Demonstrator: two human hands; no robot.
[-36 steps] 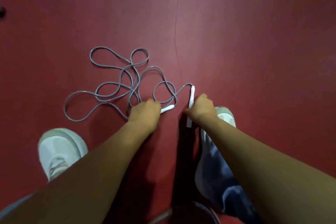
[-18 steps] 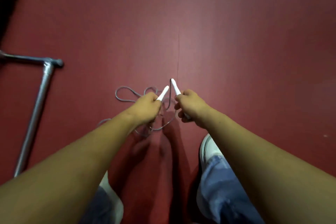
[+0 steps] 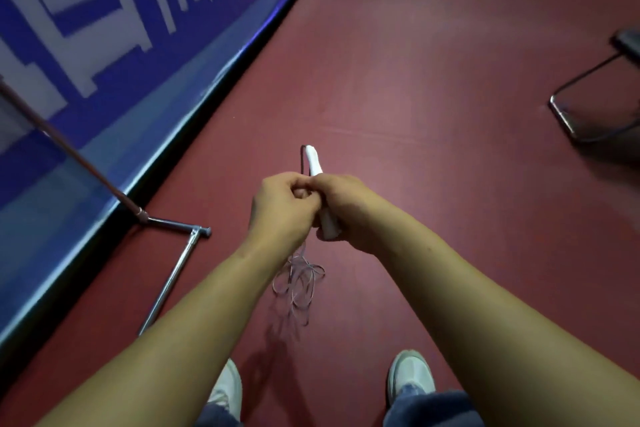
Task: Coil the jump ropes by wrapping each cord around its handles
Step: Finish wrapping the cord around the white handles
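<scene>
The jump rope's white handles (image 3: pixel 314 163) are held together upright in front of me, their tops sticking out above my fists and one lower end (image 3: pixel 329 229) showing below. My right hand (image 3: pixel 346 208) grips the handles. My left hand (image 3: pixel 280 208) is curled against them on the left; what its fingers hold is hidden. The grey cord (image 3: pixel 298 284) hangs down from my hands in loose loops, its lower part lying on the red floor. A short stretch of cord runs up beside the handle tops.
A metal stand with a crossbar foot (image 3: pixel 173 274) lies on the floor at my left, beside a blue and white wall banner (image 3: pixel 104 45). A chair's metal frame (image 3: pixel 581 114) stands at the far right. My white shoes (image 3: pixel 412 374) are below.
I have stood up and lifted the rope off the floor. The two handles, apart before, are now together between my hands, and the cord hangs below them.
</scene>
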